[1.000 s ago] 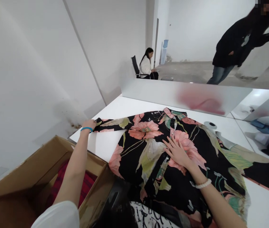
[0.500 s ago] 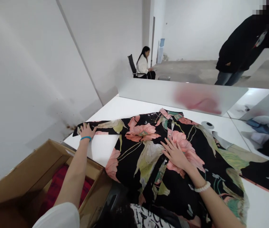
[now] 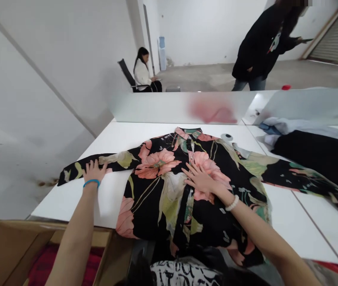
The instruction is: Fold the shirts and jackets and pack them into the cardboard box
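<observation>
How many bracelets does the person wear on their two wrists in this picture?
2. A blue bracelet is at the wrist of the left hand, and a white bead bracelet is at the wrist of the right hand.

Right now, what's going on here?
A person has both bare hands on a black flowered shirt laid flat on a white table. The left hand rests on a sleeve, and the right hand lies spread on the chest. A cardboard box holding red cloth sits beside the table's near edge. Farther off, one person sits and another person stands.
</observation>
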A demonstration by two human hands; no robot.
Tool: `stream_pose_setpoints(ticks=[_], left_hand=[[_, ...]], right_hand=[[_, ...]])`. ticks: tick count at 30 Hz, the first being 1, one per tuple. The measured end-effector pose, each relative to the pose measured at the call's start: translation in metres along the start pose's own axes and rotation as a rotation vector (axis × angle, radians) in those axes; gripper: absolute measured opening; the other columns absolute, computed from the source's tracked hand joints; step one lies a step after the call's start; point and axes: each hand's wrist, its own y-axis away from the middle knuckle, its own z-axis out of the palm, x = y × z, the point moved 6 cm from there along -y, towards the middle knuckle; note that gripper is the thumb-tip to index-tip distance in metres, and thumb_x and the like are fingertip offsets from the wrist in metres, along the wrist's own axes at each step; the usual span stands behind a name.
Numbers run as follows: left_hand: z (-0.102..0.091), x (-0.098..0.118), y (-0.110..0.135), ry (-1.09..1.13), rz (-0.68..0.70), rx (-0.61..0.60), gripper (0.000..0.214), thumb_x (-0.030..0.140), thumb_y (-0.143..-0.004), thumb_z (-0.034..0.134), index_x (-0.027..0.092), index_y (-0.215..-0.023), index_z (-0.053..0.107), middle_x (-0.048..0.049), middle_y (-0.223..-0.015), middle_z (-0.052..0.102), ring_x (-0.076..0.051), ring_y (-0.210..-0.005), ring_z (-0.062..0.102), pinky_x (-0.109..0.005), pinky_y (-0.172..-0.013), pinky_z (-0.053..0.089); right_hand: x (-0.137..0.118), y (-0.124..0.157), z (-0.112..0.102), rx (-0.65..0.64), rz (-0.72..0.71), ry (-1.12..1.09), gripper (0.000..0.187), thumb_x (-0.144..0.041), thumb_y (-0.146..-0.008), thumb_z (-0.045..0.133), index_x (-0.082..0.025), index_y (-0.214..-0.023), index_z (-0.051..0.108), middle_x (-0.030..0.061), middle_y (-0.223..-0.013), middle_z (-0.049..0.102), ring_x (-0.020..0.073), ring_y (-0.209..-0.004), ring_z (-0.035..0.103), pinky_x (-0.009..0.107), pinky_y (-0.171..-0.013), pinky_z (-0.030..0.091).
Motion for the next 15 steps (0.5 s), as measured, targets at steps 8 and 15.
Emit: stream_pose_setpoints(ticks=[8,15], left_hand=[[-0.034,0.095,0.087,0.064,0.439,0.19,0.043,0.035,-0.091,0.032,0.013,-0.116,0.059,-0.0136,-0.144,0.042,-0.033,-0.139,0.025,-0.054,-0.114,0.013],[-0.006,0.225,0.274,0.132,1.112,0.047,0.052,0.04,-0.093,0.034,0.02,-0.14,0.042,-0.0122,-0.145,0.041,-0.029,-0.138,0.029,-0.055,-0.109,0.028]], right_hand=[[0.055,-0.068,-0.052,-0.017,0.177,-0.17,0.037,-0.036,-0.091,0.055,-0.016,-0.122,0.053,0.009,-0.122,0.055,0.0215,-0.104,0.057,0.043,-0.087,0.05],[0.087,-0.108,-0.046,0.0,0.372,-0.172,0.04,-0.031,-0.092,0.055,-0.014,-0.128,0.048,0.0116,-0.13,0.05,0.0222,-0.11,0.054,0.048,-0.092,0.045]])
